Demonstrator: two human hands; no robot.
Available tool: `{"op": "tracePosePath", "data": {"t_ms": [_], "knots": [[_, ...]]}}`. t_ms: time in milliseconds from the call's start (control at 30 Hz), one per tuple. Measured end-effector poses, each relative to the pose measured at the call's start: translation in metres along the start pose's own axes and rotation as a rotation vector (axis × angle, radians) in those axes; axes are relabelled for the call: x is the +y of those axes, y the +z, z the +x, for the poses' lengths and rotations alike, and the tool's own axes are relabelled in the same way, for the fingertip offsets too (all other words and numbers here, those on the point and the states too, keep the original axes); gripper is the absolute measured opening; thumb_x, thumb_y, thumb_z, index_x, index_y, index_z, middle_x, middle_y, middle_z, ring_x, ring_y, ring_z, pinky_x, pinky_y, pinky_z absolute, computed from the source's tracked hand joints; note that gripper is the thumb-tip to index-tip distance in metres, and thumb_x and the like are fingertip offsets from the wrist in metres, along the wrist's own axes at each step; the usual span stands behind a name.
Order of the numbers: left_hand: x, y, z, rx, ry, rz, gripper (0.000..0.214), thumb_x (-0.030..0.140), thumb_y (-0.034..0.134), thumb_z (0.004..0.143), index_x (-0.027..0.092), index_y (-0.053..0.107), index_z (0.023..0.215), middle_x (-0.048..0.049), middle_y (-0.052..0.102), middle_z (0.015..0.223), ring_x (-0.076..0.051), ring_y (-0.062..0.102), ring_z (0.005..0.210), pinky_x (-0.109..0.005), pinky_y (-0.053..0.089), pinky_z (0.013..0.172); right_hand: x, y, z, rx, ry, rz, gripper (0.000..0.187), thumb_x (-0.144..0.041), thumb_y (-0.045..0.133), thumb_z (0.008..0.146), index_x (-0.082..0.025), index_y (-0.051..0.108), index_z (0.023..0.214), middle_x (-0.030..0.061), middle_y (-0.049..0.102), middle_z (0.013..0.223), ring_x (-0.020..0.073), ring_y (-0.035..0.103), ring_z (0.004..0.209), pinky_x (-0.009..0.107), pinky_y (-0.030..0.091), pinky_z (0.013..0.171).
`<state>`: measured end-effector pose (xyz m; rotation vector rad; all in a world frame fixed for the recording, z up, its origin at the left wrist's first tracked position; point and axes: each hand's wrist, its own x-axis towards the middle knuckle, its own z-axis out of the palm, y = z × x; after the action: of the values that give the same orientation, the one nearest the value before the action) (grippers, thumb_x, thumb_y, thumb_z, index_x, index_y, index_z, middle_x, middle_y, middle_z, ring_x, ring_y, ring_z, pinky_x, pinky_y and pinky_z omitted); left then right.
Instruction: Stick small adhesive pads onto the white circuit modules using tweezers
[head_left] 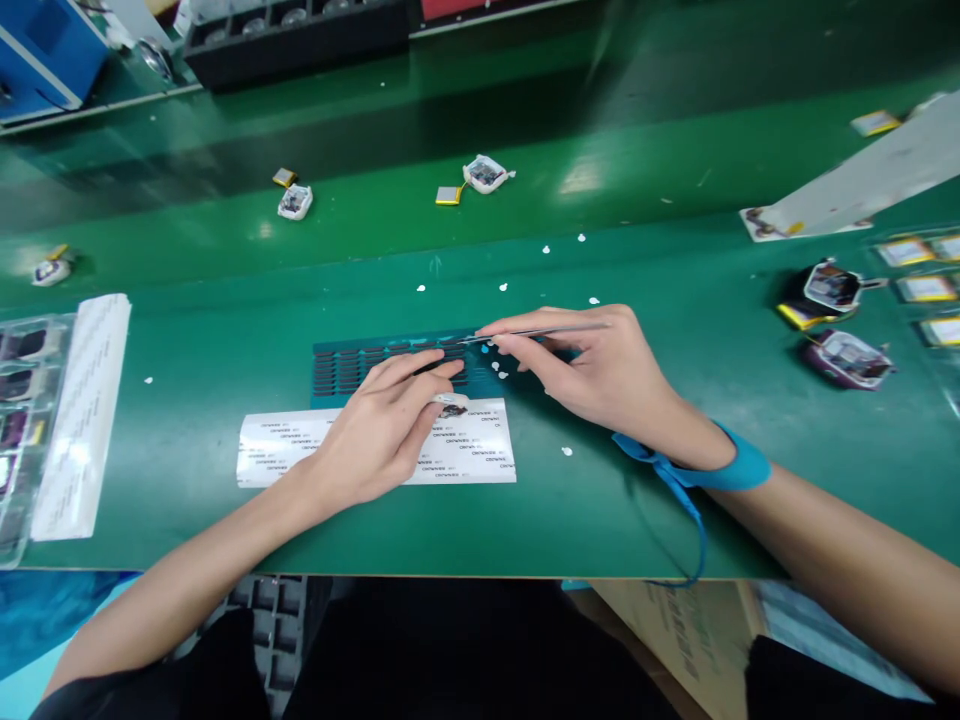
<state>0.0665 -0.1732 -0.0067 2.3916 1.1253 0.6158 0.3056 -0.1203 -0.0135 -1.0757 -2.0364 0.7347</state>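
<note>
My right hand (592,365) is closed around a pair of metal tweezers (555,329). Their tips point left, at the right part of a blue sheet (322,400) that carries rows of dark adhesive strips (349,372). My left hand (390,425) lies over the sheet, its fingertips near the strips. By its thumb it holds a small white watch case (452,404) with the inside exposed; the fingers partly hide the grip. Under that hand is a printed white liner sheet (480,450). Small white tabs (495,368) lie near the tweezers.
White watch cases with yellow-edged batteries stand at the back (486,174). A black case (831,288) and a purple case (849,358) sit right, near a battery tray (926,288) and a white post (862,175). A clear tray (26,400) is left. A blue wrist strap (731,465) trails its cord.
</note>
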Motion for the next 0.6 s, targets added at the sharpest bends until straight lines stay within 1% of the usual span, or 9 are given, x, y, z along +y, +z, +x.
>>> {"op": "tracePosePath", "data": {"t_ms": [100,200,267,333,400,467,533,567,600], "knots": [[-0.001,0.002,0.003,-0.035,-0.026,-0.003,0.022,0.013,0.042,0.102,0.017,0.060,0.114,-0.0106,0.068,0.135,-0.027,0.055,0.134,-0.050,0.047,0.110,-0.001,0.001,-0.002,0.002,-0.067,0.002,0.017,-0.025,0.061,0.098,-0.027,0.078,0.101,-0.0004,0.080,0.098,0.0137,0.069,0.060,0.030,0.057,0.057],[0.000,0.000,0.006,-0.043,-0.029,-0.002,0.023,0.014,0.040,0.103,0.017,0.061,0.113,-0.0113,0.070,0.131,-0.027,0.056,0.133,-0.049,0.048,0.109,-0.001,0.004,-0.004,0.034,-0.195,-0.101,0.020,-0.019,0.059,0.099,-0.026,0.076,0.106,-0.0005,0.080,0.096,0.0141,0.071,0.068,0.029,0.057,0.062],[0.001,-0.001,0.007,-0.055,-0.045,-0.003,0.024,0.015,0.040,0.102,0.016,0.062,0.113,-0.0117,0.070,0.130,-0.027,0.056,0.133,-0.049,0.048,0.109,0.001,0.006,-0.005,0.052,-0.265,-0.166,0.020,-0.019,0.058,0.099,-0.025,0.075,0.107,0.0003,0.080,0.093,0.0145,0.070,0.068,0.028,0.055,0.060],[0.002,-0.001,0.008,-0.065,-0.059,-0.002,0.025,0.014,0.040,0.102,0.016,0.062,0.113,-0.0117,0.070,0.130,-0.027,0.054,0.135,-0.049,0.047,0.110,0.003,0.009,-0.005,0.049,-0.290,-0.224,0.020,-0.021,0.057,0.099,-0.024,0.075,0.108,0.0011,0.079,0.088,0.0150,0.069,0.067,0.028,0.053,0.058],[0.002,-0.001,0.008,-0.068,-0.059,0.006,0.025,0.014,0.040,0.101,0.017,0.063,0.113,-0.0115,0.070,0.130,-0.026,0.053,0.137,-0.049,0.046,0.111,0.004,0.010,-0.004,0.033,-0.280,-0.266,0.021,-0.022,0.055,0.100,-0.025,0.074,0.109,0.0007,0.079,0.085,0.0154,0.069,0.067,0.029,0.054,0.058],[0.003,-0.002,0.007,-0.061,-0.047,0.024,0.025,0.013,0.042,0.100,0.018,0.063,0.113,-0.0108,0.069,0.132,-0.027,0.054,0.136,-0.052,0.043,0.114,0.003,0.009,-0.001,0.032,-0.270,-0.273,0.023,-0.023,0.053,0.101,-0.027,0.073,0.112,0.0003,0.080,0.091,0.0157,0.069,0.069,0.031,0.055,0.061],[0.007,-0.005,0.004,-0.037,0.014,0.013,0.023,0.011,0.045,0.098,0.020,0.063,0.111,-0.0093,0.070,0.132,-0.026,0.057,0.134,-0.056,0.036,0.119,-0.002,0.005,0.000,0.062,-0.272,-0.261,0.023,-0.023,0.054,0.101,-0.029,0.072,0.115,0.0002,0.080,0.101,0.0159,0.070,0.071,0.033,0.057,0.065],[0.010,-0.007,0.002,-0.012,0.060,-0.031,0.022,0.011,0.046,0.098,0.020,0.062,0.109,-0.0086,0.071,0.132,-0.026,0.059,0.132,-0.057,0.033,0.121,-0.006,0.002,-0.001,0.086,-0.275,-0.258,0.024,-0.023,0.054,0.101,-0.030,0.071,0.117,0.0002,0.080,0.105,0.0161,0.071,0.072,0.034,0.058,0.066],[0.014,-0.011,0.000,0.043,0.083,-0.109,0.020,0.012,0.047,0.098,0.021,0.062,0.108,-0.0080,0.072,0.130,-0.025,0.061,0.130,-0.057,0.033,0.122,-0.011,-0.001,-0.002,0.109,-0.283,-0.259,0.025,-0.022,0.055,0.101,-0.031,0.070,0.118,0.0003,0.079,0.108,0.0164,0.072,0.072,0.035,0.059,0.067]]}}
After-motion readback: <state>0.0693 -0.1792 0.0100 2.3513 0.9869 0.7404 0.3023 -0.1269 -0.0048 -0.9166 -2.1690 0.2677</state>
